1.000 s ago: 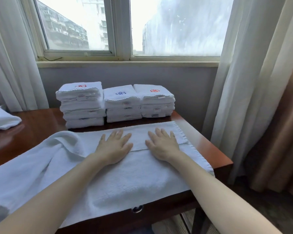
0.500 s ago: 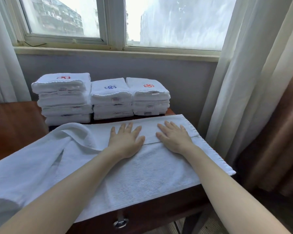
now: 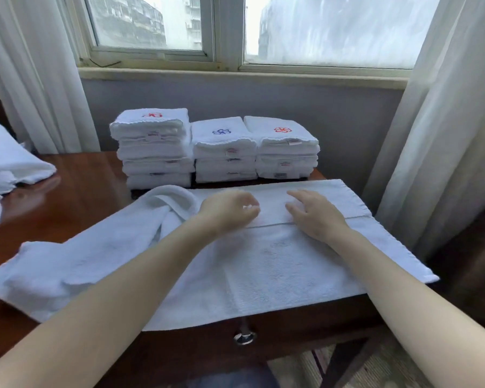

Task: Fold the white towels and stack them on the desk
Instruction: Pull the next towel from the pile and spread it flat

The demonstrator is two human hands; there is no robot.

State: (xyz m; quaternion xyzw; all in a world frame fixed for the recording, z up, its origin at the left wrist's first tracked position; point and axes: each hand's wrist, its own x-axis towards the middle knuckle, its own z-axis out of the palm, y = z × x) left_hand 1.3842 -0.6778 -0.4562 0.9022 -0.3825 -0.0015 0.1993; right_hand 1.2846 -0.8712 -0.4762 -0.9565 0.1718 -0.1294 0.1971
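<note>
The fingers [image 3: 249,212] of my left hand [image 3: 230,211] are curled in toward the thumb just above the middle of the frame. A bit of white shows between them, but the blur keeps me from telling whether they pinch cloth or only hover over it. The fingers [image 3: 297,196] of my right hand [image 3: 317,219], just to the right, are loosely bent and spread apart. They grip nothing, and their tips are at the cloth's surface.

Both hands are over the far part of a white towel [image 3: 263,270] lying flat across the tabletop [image 3: 90,191]. A woven band line crosses the towel under my wrists. The towel's right end lies smooth toward the right edge of the tabletop. Its left end is bunched, with a rolled fold rising left of my left hand. The near edge hangs a little over the front of the tabletop, just above a round metal drawer knob [image 3: 244,337].

Behind the towel, in the upper middle of the frame, three piles of folded white towels stand side by side against the wall. The left stack [image 3: 153,152] is tallest and has a red emblem on top. The middle stack [image 3: 224,152] has a blue emblem and the right stack [image 3: 286,152] a red one. At the left edge of the frame a loose heap of white cloth [image 3: 9,161] lies on the tabletop, well apart from the stacks.

Above are the window sill [image 3: 235,75] and the window [image 3: 333,26], with a pale curtain [image 3: 37,79] at upper left and another curtain [image 3: 443,121] down the right.
</note>
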